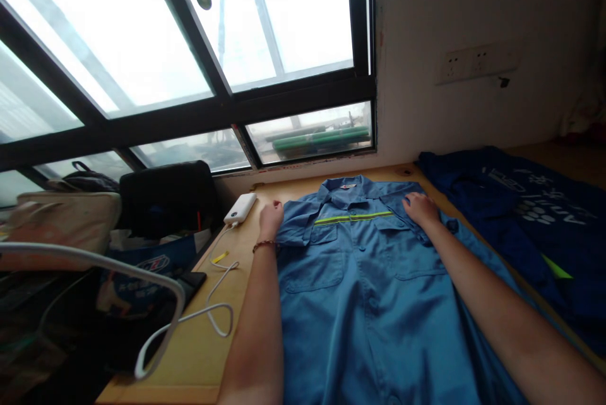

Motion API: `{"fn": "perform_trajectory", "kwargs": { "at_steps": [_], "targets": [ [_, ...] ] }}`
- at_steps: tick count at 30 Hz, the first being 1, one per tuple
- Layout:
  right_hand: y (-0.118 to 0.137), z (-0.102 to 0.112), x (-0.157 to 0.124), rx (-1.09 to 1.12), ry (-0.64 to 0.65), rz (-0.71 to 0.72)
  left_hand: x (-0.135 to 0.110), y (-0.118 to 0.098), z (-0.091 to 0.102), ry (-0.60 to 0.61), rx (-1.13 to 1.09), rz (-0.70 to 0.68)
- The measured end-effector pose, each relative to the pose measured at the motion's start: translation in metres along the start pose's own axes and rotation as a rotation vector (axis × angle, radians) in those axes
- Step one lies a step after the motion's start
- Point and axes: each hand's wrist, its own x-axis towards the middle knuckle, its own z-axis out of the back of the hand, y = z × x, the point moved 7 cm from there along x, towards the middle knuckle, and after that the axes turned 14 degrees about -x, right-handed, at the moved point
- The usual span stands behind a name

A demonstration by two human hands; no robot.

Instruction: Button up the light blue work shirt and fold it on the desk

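A blue short-sleeved work shirt [322, 310] lies front side up on the wooden table, buttoned, with its collar toward the window. A yellow-green stripe crosses its chest above two pockets. My left hand [271, 219], a beaded bracelet at its wrist, is closed at the outer edge of the left-hand sleeve. Over at the opposite sleeve, my right hand [421, 209] has its fingers curled on the cloth near the shoulder. Parts of both hands' grips are hidden.
A white power bank [240, 209] with a white cable [222, 327] sits on the wooden table [189, 361]. Dark blue clothing [511, 209] with white print lies at right. Bags, including a black one [165, 197], stand at left. Behind are the window and wall sockets [478, 62].
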Motion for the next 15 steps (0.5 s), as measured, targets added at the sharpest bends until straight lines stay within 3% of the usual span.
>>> {"fn": "perform_trajectory", "kwargs": {
  "at_steps": [3, 7, 11, 15],
  "targets": [
    [0.000, 0.000, 0.000, 0.001, -0.002, -0.002, -0.015, 0.011, -0.042, 0.142, 0.110, -0.049],
    [0.000, -0.001, 0.001, 0.008, 0.008, 0.011, -0.041, 0.020, -0.089, 0.446, 0.468, -0.197],
    [0.001, -0.002, 0.003, 0.013, 0.002, 0.034, -0.046, 0.022, -0.093, 0.584, 0.530, -0.274],
    [0.001, -0.003, 0.003, 0.018, -0.007, 0.038, -0.036, 0.017, -0.080, 0.484, 0.315, -0.300]
  ]
}}
